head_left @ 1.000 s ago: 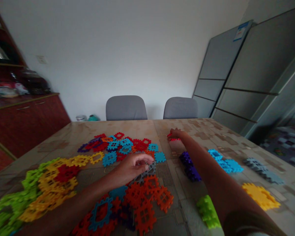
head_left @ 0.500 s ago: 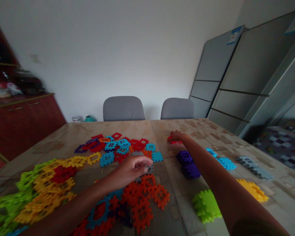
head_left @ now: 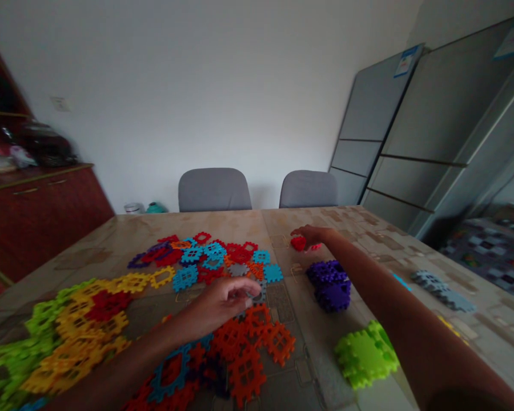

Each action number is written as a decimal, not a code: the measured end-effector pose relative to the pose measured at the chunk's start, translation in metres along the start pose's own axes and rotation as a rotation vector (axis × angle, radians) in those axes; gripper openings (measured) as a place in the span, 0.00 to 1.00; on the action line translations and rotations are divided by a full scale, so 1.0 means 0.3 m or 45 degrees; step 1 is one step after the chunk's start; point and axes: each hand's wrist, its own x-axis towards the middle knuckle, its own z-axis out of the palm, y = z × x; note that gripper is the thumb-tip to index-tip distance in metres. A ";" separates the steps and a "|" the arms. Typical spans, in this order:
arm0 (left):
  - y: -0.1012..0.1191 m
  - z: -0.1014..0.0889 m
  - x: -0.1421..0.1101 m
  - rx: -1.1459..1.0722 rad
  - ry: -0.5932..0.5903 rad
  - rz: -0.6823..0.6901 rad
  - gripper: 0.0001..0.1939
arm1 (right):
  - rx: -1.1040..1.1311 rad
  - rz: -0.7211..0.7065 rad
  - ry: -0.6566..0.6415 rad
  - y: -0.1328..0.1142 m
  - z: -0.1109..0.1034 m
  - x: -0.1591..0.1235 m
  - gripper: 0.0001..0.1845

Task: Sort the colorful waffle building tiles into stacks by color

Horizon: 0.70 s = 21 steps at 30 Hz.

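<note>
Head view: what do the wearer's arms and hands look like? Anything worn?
Left hand and right hand: both ungloved, no rings or watch visible. Left forearm is bare as far as the frame shows. Right forearm is bare down to a dark, blurred edge at the bottom, probably a sleeve. No markings or cables visible.

You have a red piece [head_left: 298, 244] beneath your right fingers [head_left: 302, 230], a grey piece [head_left: 263, 293] by your left fingers [head_left: 245, 283].
</note>
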 end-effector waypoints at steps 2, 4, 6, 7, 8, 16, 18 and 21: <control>0.006 0.003 -0.001 0.006 -0.006 -0.004 0.18 | -0.027 -0.017 -0.027 -0.024 0.014 0.010 0.19; 0.011 0.002 -0.001 0.015 -0.008 -0.006 0.18 | -0.049 -0.024 -0.048 -0.038 0.022 0.019 0.18; 0.012 -0.002 -0.001 0.023 -0.005 -0.009 0.18 | -0.060 -0.026 -0.059 -0.040 0.023 0.025 0.18; 0.012 -0.004 -0.002 0.025 -0.001 -0.012 0.18 | -0.061 -0.026 -0.062 -0.035 0.021 0.027 0.18; 0.011 -0.006 -0.004 0.026 0.001 -0.014 0.18 | -0.061 -0.025 -0.063 -0.028 0.019 0.027 0.19; 0.013 -0.016 -0.030 0.017 0.011 -0.039 0.19 | -0.060 0.065 -0.084 0.078 0.012 0.006 0.20; 0.013 -0.015 -0.032 0.013 0.005 -0.043 0.19 | -0.052 0.085 -0.100 0.094 0.027 0.004 0.19; 0.007 -0.011 -0.034 0.008 -0.010 -0.045 0.18 | -0.025 0.091 -0.106 0.110 0.048 0.007 0.17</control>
